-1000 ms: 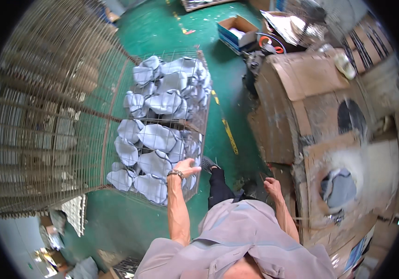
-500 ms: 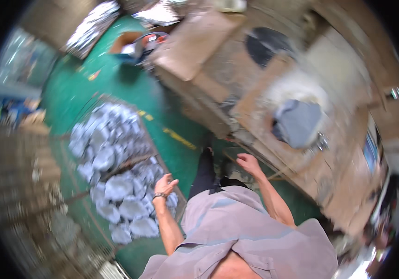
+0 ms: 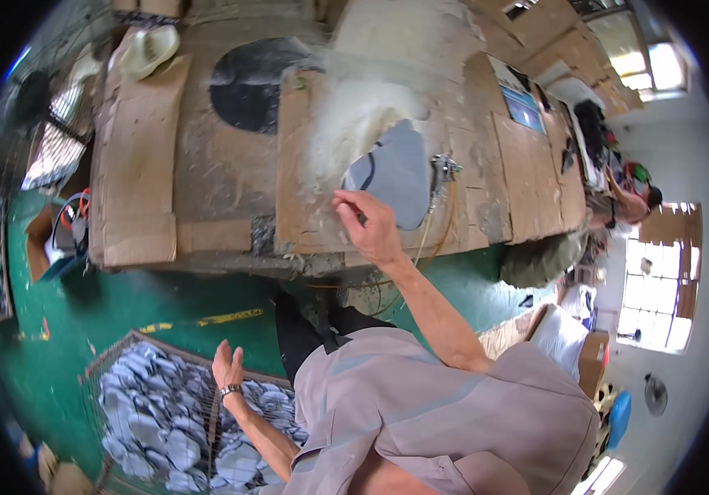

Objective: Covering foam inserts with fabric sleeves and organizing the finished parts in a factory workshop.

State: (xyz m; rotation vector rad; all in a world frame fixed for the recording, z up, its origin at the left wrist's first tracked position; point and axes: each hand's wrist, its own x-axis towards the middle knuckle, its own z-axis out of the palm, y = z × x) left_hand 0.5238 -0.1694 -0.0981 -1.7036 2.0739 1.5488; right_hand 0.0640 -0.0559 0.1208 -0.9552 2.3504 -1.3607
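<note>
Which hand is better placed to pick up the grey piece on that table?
Probably the right hand: it's beside the grey piece; the left hand is near the heaped pieces.

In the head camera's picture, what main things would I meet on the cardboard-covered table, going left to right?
Pale curved object → dark round patch → grey piece → metal tool → flat blue item.

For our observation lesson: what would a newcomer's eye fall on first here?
Probably the grey-blue shaped pieces heaped in the wire rack at lower left, near the left hand. Next, perhaps, the grey piece lying on the cardboard-covered table, beside the right hand.
</note>
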